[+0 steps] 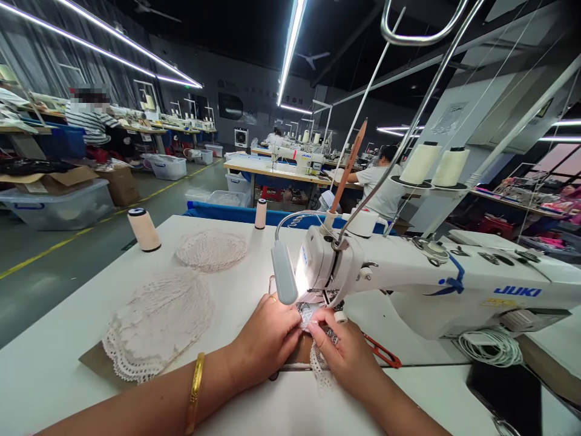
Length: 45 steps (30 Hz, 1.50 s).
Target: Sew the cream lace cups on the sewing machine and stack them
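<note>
White lace point(320, 362) lies under the needle area of a white sewing machine point(399, 260), lit by a small lamp point(284, 272). My left hand point(263, 336), with a gold bangle at the wrist, has its fingers pressed together on the lace's left side. On the right side, my right hand point(342, 348) pinches the lace between thumb and fingers, and a strip hangs down beside it. Two piles of lace pieces rest on the white table, a larger one point(158, 321) in front and a smaller one point(212, 249) behind.
Two thread cones point(144, 230) point(260, 214) stand at the table's back. An orange-red tool point(384, 351) lies right of my right hand, with a coiled white cable point(490, 347) farther right. Thread spools point(420, 163) stand above the machine. Other people sit at machines beyond.
</note>
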Each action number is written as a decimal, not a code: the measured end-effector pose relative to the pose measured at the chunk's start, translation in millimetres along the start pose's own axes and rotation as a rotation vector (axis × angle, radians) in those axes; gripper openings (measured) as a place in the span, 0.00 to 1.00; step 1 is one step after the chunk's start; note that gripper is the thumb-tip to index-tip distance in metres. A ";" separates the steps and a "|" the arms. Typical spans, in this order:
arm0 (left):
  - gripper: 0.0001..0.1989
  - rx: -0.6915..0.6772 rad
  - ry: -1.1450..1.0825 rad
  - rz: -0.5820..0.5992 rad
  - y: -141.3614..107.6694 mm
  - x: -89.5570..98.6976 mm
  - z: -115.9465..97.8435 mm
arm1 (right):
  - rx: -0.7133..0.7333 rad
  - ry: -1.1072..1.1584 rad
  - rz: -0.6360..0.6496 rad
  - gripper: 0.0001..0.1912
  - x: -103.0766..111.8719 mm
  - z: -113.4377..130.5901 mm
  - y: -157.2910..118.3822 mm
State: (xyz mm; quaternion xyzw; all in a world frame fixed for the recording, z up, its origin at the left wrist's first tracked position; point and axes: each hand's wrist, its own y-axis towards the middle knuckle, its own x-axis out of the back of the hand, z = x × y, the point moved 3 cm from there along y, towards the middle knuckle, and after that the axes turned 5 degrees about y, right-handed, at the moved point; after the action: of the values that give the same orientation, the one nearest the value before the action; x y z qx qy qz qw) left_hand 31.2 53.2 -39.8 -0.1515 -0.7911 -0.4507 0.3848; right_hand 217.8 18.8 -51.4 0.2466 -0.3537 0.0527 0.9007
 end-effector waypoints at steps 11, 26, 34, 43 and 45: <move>0.13 -0.126 0.113 0.066 -23.3 7.6 -11.9 | 0.134 -0.264 0.401 0.07 14.5 19.6 -13.0; 0.06 -0.102 0.175 0.133 -17.8 0.6 1.1 | 0.120 -0.318 0.326 0.04 8.7 11.6 -6.5; 0.10 -0.185 0.139 0.103 -22.8 1.2 -4.4 | 0.244 -0.287 0.272 0.04 6.5 13.2 -11.6; 0.08 -0.149 0.210 0.141 -21.1 1.0 0.9 | 0.206 -0.314 0.280 0.05 3.2 9.2 -5.0; 0.07 -0.136 0.223 0.148 -19.5 1.1 1.4 | 0.191 -0.330 0.285 0.07 2.2 8.2 -3.6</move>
State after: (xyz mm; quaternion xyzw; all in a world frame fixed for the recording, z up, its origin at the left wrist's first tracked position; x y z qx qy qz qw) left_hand 18.4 43.5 -51.0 -0.1842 -0.6978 -0.4876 0.4913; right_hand 215.4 11.5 -46.3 0.2836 -0.5206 0.1718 0.7868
